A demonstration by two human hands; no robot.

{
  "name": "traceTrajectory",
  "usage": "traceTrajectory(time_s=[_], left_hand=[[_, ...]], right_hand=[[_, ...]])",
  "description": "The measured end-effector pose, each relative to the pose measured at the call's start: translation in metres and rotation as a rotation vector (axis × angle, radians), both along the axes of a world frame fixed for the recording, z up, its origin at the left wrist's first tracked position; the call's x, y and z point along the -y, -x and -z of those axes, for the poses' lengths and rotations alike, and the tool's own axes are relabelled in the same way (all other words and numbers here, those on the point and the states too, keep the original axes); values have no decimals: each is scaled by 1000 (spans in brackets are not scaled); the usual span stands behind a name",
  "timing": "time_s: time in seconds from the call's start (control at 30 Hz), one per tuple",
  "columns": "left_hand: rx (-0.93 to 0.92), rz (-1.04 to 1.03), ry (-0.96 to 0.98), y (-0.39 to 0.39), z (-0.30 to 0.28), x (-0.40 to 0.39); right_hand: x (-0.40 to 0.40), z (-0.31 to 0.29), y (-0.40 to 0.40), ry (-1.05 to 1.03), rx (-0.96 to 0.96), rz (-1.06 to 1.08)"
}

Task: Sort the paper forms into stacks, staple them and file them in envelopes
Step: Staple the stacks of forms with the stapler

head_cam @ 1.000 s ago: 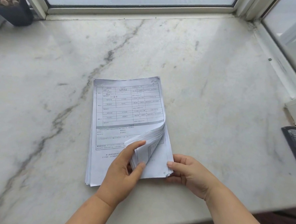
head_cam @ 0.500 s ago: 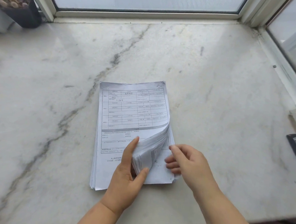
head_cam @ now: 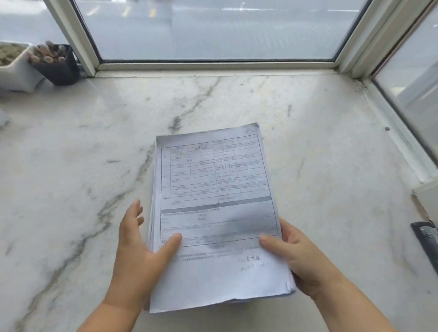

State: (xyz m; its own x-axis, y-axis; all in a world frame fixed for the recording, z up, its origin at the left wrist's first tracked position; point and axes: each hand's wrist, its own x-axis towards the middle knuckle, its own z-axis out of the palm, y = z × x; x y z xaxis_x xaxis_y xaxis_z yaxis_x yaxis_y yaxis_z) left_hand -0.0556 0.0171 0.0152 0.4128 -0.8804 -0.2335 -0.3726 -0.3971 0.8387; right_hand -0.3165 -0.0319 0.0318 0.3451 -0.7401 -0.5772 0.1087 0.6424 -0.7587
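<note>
2 hands grip 1 thick stack of paper forms [head_cam: 214,217] over the white marble sill [head_cam: 328,159]. Your left hand [head_cam: 141,251] clasps the stack's near-left edge, thumb pressed on the top sheet and fingers [head_cam: 135,212] spread along its side. Your right hand [head_cam: 299,258] clasps the near-right edge, thumb on top and remaining fingers curled beneath. The stack sits at the centre of the view, its far end toward the window frame [head_cam: 219,63]; whether that far end touches the marble cannot be told. The top sheet bears a printed table with blurred entries. At far left stand a black pot [head_cam: 57,66] and a white planter [head_cam: 11,68], just beside each other. At the right edge lies a dark object [head_cam: 433,245], well apart from the stack.
</note>
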Motion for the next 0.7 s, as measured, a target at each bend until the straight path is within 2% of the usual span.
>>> traceTrajectory(time_s=[0.1,0.13,0.2,0.27,0.37,0.5,0.57,0.7], left_hand=[[-787,86,-166,10,-28,25],[-914,105,-162,21,-34,30],[-879,112,-59,55,-41,38],[-745,87,93,96,-46,45],[-643,56,283,155,-60,59],[-526,91,490,202,-77,75],[-528,119,495,210,-76,82],[-511,178,290,209,-42,88]], right_hand=[[-1,-20,35,14,67,-32],[0,-29,44,32,43,-54],[7,-44,59,78,-19,-20],[14,-53,69,119,-74,155],[20,-61,81,288,-194,434],[23,-77,106,476,-245,554],[24,-79,127,530,-250,538],[23,-57,160,448,-197,394]])
